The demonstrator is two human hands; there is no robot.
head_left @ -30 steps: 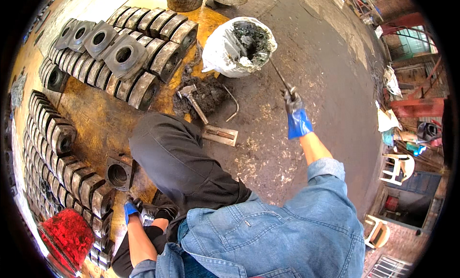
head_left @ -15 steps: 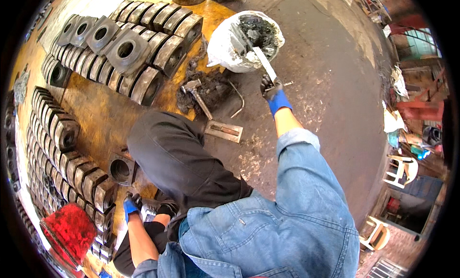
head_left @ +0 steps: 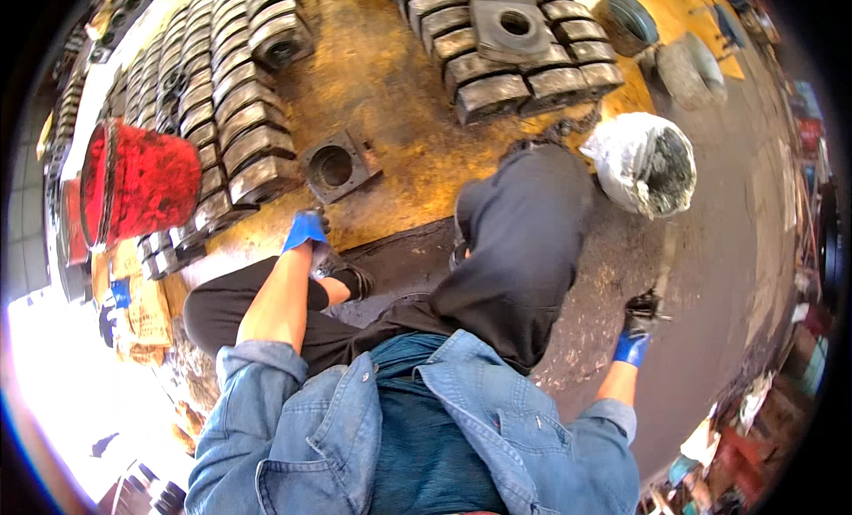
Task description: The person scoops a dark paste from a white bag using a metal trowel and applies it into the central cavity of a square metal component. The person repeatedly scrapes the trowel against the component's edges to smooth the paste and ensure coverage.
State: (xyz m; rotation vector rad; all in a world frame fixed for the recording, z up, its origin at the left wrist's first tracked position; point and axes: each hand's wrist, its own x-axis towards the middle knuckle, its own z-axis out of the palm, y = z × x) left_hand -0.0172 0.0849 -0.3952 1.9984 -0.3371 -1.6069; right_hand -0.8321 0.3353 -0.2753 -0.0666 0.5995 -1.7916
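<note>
My right hand (head_left: 641, 318), in a dark glove with a blue cuff, is closed around the handle of a long flat-bladed scraper (head_left: 667, 256). The blade is blurred and points away from me over the dark floor, below a white bag-lined bucket (head_left: 641, 160) with dark, greasy matter inside. My left hand (head_left: 311, 228), gloved the same way, hangs beside my left shoe, close to a square metal block (head_left: 335, 166) with a round hole. The left fingers are mostly hidden behind the cuff, so I cannot tell their shape.
Rows of thick metal blocks (head_left: 257, 116) stand at the left, with another stack (head_left: 493, 94) at the far middle. A red bucket (head_left: 146, 185) is at the left. Two round hollow pieces, one dark (head_left: 626, 23) and one grey (head_left: 692, 71), lie at the far right.
My view has swung left. My right hand has drawn back from the bucket's mouth with the scraper, down to my right side. My left hand stays near the square block.
</note>
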